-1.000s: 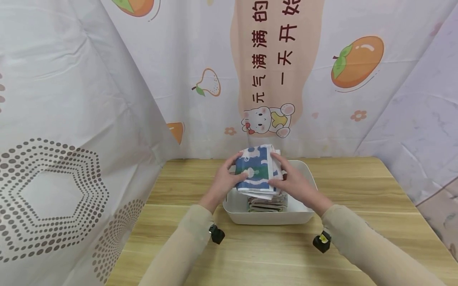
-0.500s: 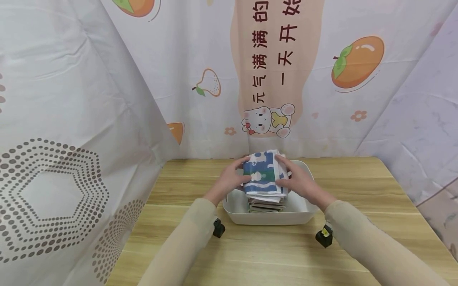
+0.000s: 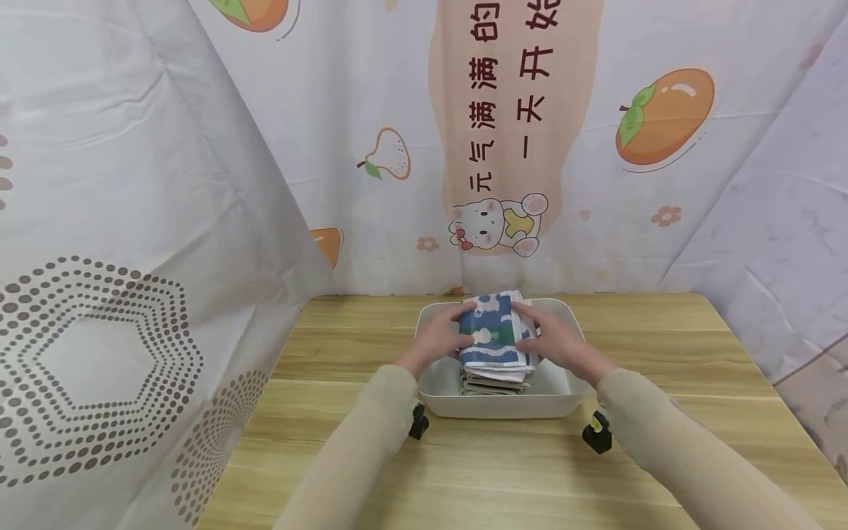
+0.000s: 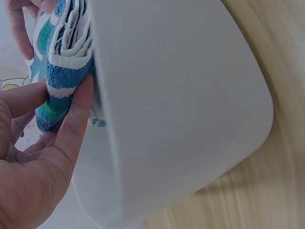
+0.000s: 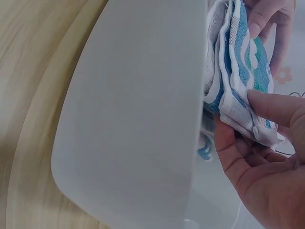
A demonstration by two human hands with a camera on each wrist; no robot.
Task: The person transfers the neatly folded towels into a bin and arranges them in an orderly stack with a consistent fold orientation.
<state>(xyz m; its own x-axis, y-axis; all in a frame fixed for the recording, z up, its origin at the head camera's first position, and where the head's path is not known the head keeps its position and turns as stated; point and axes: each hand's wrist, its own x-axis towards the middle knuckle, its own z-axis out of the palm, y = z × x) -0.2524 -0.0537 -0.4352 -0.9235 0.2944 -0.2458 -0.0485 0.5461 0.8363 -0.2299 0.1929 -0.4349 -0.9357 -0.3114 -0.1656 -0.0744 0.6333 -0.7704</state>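
Observation:
A folded towel (image 3: 489, 330), blue with white and green patterns, lies over a stack of folded cloths (image 3: 493, 386) inside a white bin (image 3: 500, 407). My left hand (image 3: 439, 337) grips the towel's left side, thumb on top and fingers curled beneath, as the left wrist view shows. On the opposite side my right hand (image 3: 556, 337) pinches the towel's edge between thumb and fingers. The right wrist view shows the towel's layered white edges (image 5: 231, 102) right behind the bin's wall (image 5: 128, 114). The lower cloths are mostly hidden under the towel.
The bin stands on a wood-grain table (image 3: 503, 471), close to its back edge. Behind it hangs a printed curtain (image 3: 371, 243), and another sheet of it (image 3: 132, 221) runs along the left side. Small black devices (image 3: 598, 434) sit at the sleeves' cuffs.
Both hands have lowered the blue towel into the bin and shifted it slightly right, bringing it down over the stack of cloths. Both hands keep their grip.

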